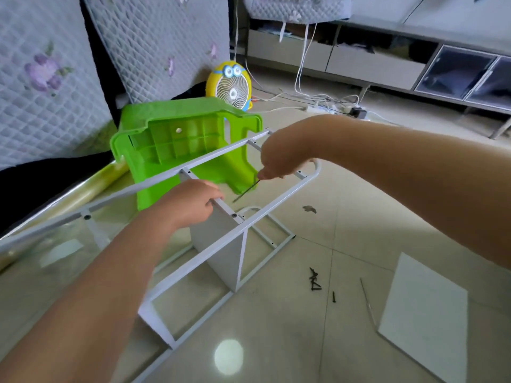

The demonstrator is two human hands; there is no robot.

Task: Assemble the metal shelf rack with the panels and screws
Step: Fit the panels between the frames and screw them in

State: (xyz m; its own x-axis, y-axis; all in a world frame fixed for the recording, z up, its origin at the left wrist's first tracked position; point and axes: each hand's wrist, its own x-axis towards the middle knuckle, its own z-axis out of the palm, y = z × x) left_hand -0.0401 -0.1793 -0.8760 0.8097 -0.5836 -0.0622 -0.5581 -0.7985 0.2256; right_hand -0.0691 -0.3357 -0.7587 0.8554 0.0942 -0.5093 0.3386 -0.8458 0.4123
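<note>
Head view: white rack frame (210,261) lying sideways on tiled floor (318,341). Left hand (190,201) clamped around crossbar (221,207). Right hand (282,156) pinching thin dark tool (246,191). Loose screws (315,280) and spare panel (423,313) nearby.

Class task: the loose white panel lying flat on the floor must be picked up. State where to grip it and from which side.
Grip the white panel by its near right edge, coming from its open right side; it lies flat, and a thin rod runs along its left edge.

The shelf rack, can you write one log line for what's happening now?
left hand: grips rack frame | right hand: holds thin tool | loose screws: floor | spare panel: floor
</note>
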